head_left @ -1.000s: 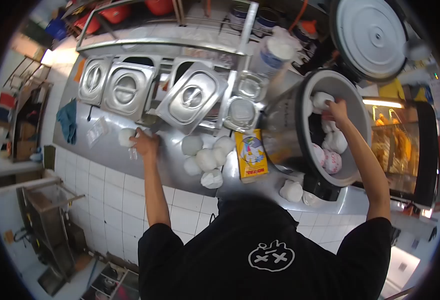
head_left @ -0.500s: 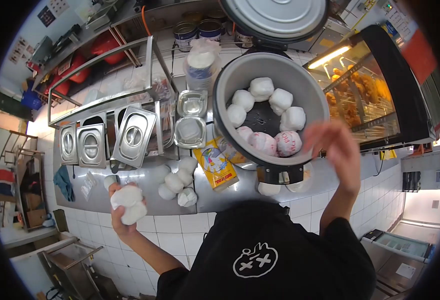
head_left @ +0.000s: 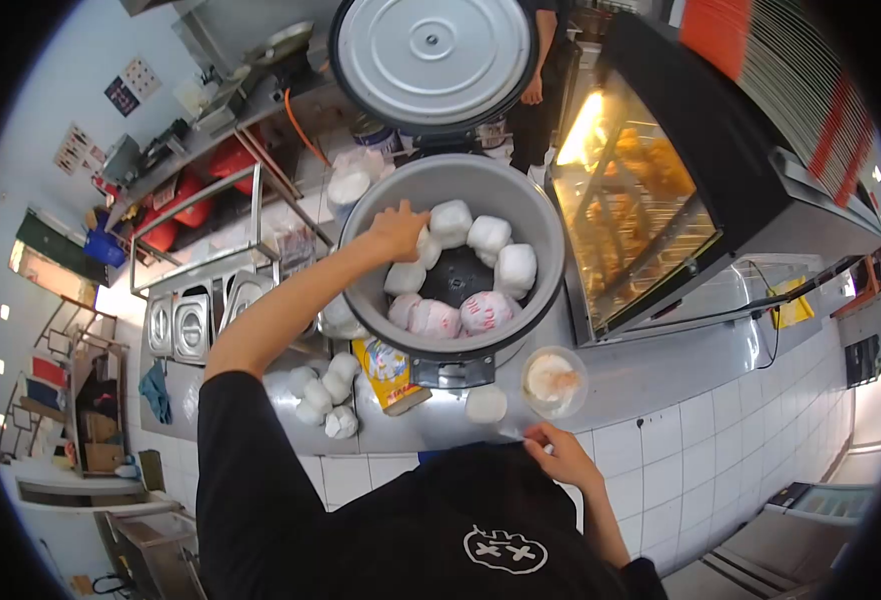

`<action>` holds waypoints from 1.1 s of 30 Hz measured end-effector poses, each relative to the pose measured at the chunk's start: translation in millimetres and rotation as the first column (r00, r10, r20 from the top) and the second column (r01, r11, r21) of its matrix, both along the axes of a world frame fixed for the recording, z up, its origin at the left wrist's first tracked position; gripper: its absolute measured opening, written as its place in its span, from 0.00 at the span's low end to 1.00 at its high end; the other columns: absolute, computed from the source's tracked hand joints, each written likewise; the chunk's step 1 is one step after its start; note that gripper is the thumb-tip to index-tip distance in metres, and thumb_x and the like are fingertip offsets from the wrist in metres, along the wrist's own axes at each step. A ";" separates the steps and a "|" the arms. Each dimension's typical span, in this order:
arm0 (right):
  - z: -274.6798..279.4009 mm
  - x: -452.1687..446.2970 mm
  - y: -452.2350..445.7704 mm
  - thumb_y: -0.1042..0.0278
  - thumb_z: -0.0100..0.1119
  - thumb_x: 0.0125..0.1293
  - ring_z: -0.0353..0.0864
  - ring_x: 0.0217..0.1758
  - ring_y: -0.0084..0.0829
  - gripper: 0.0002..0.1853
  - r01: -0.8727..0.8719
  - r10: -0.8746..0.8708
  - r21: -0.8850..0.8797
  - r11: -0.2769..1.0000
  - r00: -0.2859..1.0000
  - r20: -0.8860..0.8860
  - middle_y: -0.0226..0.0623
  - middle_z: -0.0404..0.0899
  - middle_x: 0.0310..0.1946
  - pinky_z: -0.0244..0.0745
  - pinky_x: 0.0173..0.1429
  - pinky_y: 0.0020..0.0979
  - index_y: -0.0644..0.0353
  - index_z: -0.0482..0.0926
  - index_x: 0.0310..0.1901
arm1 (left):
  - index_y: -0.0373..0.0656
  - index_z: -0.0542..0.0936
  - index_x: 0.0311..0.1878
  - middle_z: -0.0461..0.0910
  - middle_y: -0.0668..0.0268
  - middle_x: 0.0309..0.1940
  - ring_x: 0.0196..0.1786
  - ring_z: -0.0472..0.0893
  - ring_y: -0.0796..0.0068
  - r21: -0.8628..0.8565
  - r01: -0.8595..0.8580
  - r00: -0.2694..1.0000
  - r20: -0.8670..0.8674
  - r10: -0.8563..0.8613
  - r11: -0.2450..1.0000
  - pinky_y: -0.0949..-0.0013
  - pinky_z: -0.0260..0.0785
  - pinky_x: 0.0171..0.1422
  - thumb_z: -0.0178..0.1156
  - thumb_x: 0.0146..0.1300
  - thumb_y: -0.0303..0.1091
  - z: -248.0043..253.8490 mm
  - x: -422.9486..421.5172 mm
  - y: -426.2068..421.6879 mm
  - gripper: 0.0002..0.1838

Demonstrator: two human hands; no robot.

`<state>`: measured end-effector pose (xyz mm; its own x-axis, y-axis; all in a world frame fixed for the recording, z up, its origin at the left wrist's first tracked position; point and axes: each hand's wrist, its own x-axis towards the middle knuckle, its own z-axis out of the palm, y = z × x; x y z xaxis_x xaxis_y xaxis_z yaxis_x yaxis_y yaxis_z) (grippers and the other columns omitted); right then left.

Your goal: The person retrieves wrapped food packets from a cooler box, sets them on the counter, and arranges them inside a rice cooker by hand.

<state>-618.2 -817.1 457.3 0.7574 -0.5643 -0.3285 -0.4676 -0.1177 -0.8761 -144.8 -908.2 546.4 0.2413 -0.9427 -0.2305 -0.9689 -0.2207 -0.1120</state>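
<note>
My left hand (head_left: 399, 230) reaches over the left rim of the large grey pot (head_left: 553, 240), its fingers closed on a white wrapped bundle (head_left: 428, 250) inside. Several more white bundles (head_left: 451, 223) ring the pot's inner wall, and bundles with red print (head_left: 486, 313) lie at the near side. By the counter's front edge, my right hand (head_left: 561, 455) has its fingers pressed together; something thin and clear seems to be at the fingertips, too faint to name. Above that hand is a round clear container (head_left: 555, 382) with pale contents, and left of it a white bundle (head_left: 486, 404).
Behind the pot stands its raised lid (head_left: 433, 60). A lit glass cabinet (head_left: 636, 190) is at the right. Several white bundles (head_left: 329, 385) and a yellow packet (head_left: 389, 372) lie left of the pot's base. Another person's arm (head_left: 539, 60) shows at the top, beyond the lid.
My left hand has moved from the left counter into the pot with a white bundle. My right hand has left the pot's right rim and come down to the counter edge. The view has turned right.
</note>
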 end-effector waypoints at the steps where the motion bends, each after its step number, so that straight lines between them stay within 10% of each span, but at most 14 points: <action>1: -11.8 -17.3 0.2 0.62 0.61 0.70 0.86 0.38 0.43 0.13 0.093 -0.096 -0.063 0.994 0.995 -0.032 0.45 0.85 0.34 0.80 0.46 0.40 0.63 0.79 0.47 | 0.48 0.73 0.62 0.73 0.49 0.54 0.55 0.78 0.44 0.016 0.050 0.996 0.068 -0.051 0.999 0.47 0.74 0.57 0.71 0.47 0.37 -21.3 6.7 -11.1 0.35; 9: -111.5 -150.8 41.3 0.62 0.60 0.68 0.88 0.42 0.50 0.13 0.417 -0.409 -0.048 0.908 0.853 -0.324 0.55 0.87 0.35 0.82 0.49 0.44 0.65 0.81 0.44 | 0.38 0.72 0.55 0.75 0.57 0.46 0.50 0.79 0.56 -0.166 0.241 0.816 0.568 -0.107 0.956 0.54 0.78 0.46 0.78 0.44 0.40 -109.0 17.3 -35.6 0.36; 15: -139.9 -171.5 45.2 0.61 0.61 0.67 0.88 0.43 0.52 0.14 0.343 -0.296 0.026 0.939 0.843 -0.449 0.56 0.87 0.37 0.82 0.50 0.44 0.64 0.82 0.44 | 0.35 0.69 0.54 0.77 0.48 0.50 0.54 0.82 0.47 -0.050 -0.156 0.977 0.137 0.162 0.986 0.52 0.79 0.55 0.78 0.51 0.46 -77.3 -7.6 -27.8 0.36; 20: -150.3 -163.9 18.1 0.62 0.60 0.67 0.88 0.40 0.50 0.13 0.293 -0.291 -0.045 0.955 0.898 -0.330 0.53 0.87 0.33 0.82 0.48 0.43 0.64 0.82 0.43 | 0.33 0.71 0.56 0.78 0.42 0.51 0.54 0.83 0.43 -0.125 -0.161 0.987 -0.022 0.160 0.979 0.52 0.78 0.58 0.76 0.54 0.44 -76.8 -7.2 -29.4 0.34; 24: -191.1 -167.4 7.5 0.63 0.60 0.70 0.87 0.33 0.30 0.12 0.344 -0.313 0.083 0.935 0.915 -0.254 0.44 0.86 0.33 0.83 0.36 0.34 0.64 0.81 0.44 | 0.37 0.78 0.57 0.79 0.46 0.55 0.57 0.81 0.46 0.059 -0.054 0.980 -0.188 0.064 0.997 0.51 0.74 0.63 0.69 0.60 0.50 -31.5 -16.4 -12.7 0.29; 27: -211.1 -162.2 16.5 0.62 0.59 0.71 0.87 0.37 0.31 0.13 0.513 -0.387 0.367 0.776 0.847 -0.364 0.41 0.86 0.37 0.84 0.43 0.36 0.63 0.81 0.47 | 0.43 0.80 0.57 0.83 0.54 0.53 0.56 0.82 0.57 -0.397 0.102 0.793 -0.522 -0.316 0.912 0.57 0.75 0.59 0.65 0.67 0.48 14.9 -35.9 59.5 0.22; 29: -233.8 -157.4 22.6 0.63 0.59 0.70 0.87 0.37 0.31 0.13 0.496 -0.349 0.436 0.751 0.859 -0.375 0.41 0.86 0.37 0.84 0.43 0.35 0.63 0.81 0.47 | 0.41 0.81 0.54 0.85 0.59 0.49 0.51 0.83 0.66 -0.412 -0.219 0.491 -0.830 -0.265 0.884 0.64 0.75 0.56 0.62 0.71 0.42 78.6 -77.2 136.5 0.16; 33: -255.7 -136.0 44.9 0.64 0.59 0.70 0.87 0.38 0.31 0.13 0.414 -0.264 0.456 0.788 0.896 -0.357 0.40 0.86 0.37 0.83 0.43 0.34 0.64 0.81 0.48 | 0.36 0.85 0.43 0.87 0.62 0.41 0.45 0.85 0.73 -0.173 0.059 0.079 -0.981 -0.177 0.983 0.67 0.76 0.52 0.60 0.72 0.35 93.3 -58.2 307.2 0.11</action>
